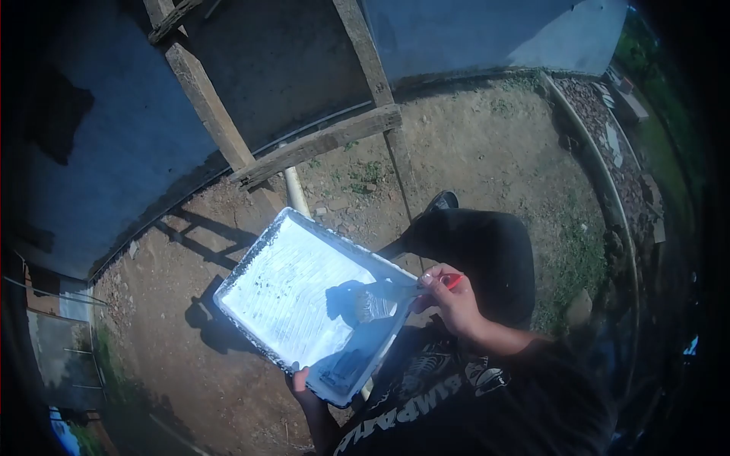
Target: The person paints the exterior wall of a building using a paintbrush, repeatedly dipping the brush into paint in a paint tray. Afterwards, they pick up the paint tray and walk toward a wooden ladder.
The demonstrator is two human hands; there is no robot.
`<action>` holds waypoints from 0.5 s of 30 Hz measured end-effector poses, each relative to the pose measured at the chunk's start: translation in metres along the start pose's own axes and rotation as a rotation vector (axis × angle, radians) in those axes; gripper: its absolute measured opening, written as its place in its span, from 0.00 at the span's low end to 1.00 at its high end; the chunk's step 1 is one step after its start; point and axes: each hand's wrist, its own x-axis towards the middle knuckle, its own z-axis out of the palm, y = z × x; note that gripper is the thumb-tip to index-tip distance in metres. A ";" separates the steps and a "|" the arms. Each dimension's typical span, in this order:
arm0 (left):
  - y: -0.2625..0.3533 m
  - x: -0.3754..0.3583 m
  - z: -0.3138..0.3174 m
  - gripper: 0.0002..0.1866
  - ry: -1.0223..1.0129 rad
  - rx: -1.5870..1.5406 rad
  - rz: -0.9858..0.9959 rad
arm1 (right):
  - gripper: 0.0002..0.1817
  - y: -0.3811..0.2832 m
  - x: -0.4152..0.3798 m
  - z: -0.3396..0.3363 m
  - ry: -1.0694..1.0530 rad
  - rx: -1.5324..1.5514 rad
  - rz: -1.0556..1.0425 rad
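Note:
A paint tray (293,285) coated in white paint is tilted in front of my body. My left hand (302,380) grips its lower edge, the thumb over the rim and the other fingers hidden beneath. In my right hand (450,302) is a paintbrush with a red handle (452,281), pinched between thumb and fingers at the tray's right side. The paintbrush's bristles (372,305) are over the tray's deeper end, close to the white paint. Shadows of the hand and brush fall across the ribbed surface.
A rough wooden ladder (323,144) leans at a grey wall (456,38) ahead. Behind the tray, a pale pipe (295,190) stands out from the dirt ground (487,144). Broken tiles and rubble (597,114) lie along a low concrete edge (585,137) on the right.

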 end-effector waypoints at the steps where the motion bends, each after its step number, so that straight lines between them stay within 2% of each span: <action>1: 0.011 0.016 0.043 0.26 0.006 0.017 -0.004 | 0.10 -0.027 0.031 -0.006 0.025 -0.005 -0.041; 3: 0.022 0.046 0.098 0.25 0.021 0.069 -0.021 | 0.08 -0.051 0.068 -0.010 0.069 -0.140 -0.028; 4: 0.029 0.047 0.106 0.27 -0.034 0.126 -0.015 | 0.07 -0.054 0.069 -0.008 0.084 -0.259 -0.036; 5: 0.035 0.049 0.112 0.30 -0.086 0.183 -0.009 | 0.07 -0.057 0.072 -0.005 0.096 -0.380 -0.045; 6: 0.036 0.053 0.114 0.28 -0.110 0.134 -0.002 | 0.08 -0.058 0.074 -0.005 0.088 -0.480 -0.051; 9: 0.046 0.055 0.123 0.25 -0.015 0.227 -0.009 | 0.09 -0.064 0.079 0.002 0.102 -0.651 -0.145; 11: 0.049 0.058 0.127 0.23 -0.015 0.181 0.008 | 0.09 -0.063 0.083 -0.004 0.078 -0.655 -0.153; 13: 0.062 0.067 0.129 0.23 -0.160 0.302 0.164 | 0.09 -0.066 0.090 -0.006 0.083 -0.783 -0.166; 15: 0.074 0.060 0.142 0.37 -0.105 0.286 0.068 | 0.11 -0.072 0.092 -0.003 0.047 -0.663 -0.060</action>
